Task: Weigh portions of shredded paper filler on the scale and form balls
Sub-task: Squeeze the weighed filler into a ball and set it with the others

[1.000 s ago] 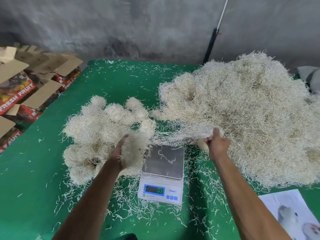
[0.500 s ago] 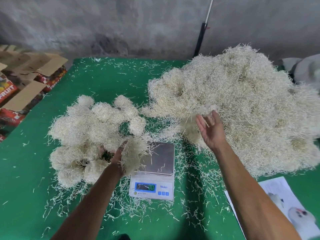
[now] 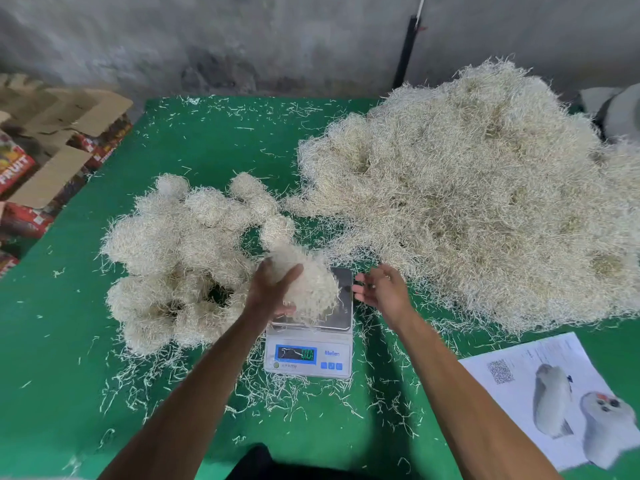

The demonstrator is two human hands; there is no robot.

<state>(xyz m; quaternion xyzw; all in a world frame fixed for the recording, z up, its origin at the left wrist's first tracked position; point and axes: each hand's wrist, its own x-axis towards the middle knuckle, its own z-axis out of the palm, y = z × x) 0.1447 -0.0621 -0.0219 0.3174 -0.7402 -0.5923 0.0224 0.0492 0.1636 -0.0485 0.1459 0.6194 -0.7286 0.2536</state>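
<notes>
A small white digital scale (image 3: 308, 356) with a steel platform and a lit blue display stands on the green table. My left hand (image 3: 273, 289) grips a wad of pale shredded paper filler (image 3: 308, 285) just above the platform's left part. My right hand (image 3: 381, 289) hovers at the platform's right edge, fingers spread, holding nothing. A large loose heap of filler (image 3: 485, 202) covers the table's right half. Several formed filler balls (image 3: 180, 254) lie clustered to the left of the scale.
Stray shreds litter the green table (image 3: 207, 147) around the scale. A printed sheet with animal pictures (image 3: 554, 393) lies at the near right. Cardboard fruit boxes (image 3: 45, 157) stand off the table's left edge. A grey wall and a dark pole (image 3: 407, 50) rise behind.
My left hand has carried its wad rightward over the scale platform. My right hand has left the big heap and come back empty to the scale's right edge.
</notes>
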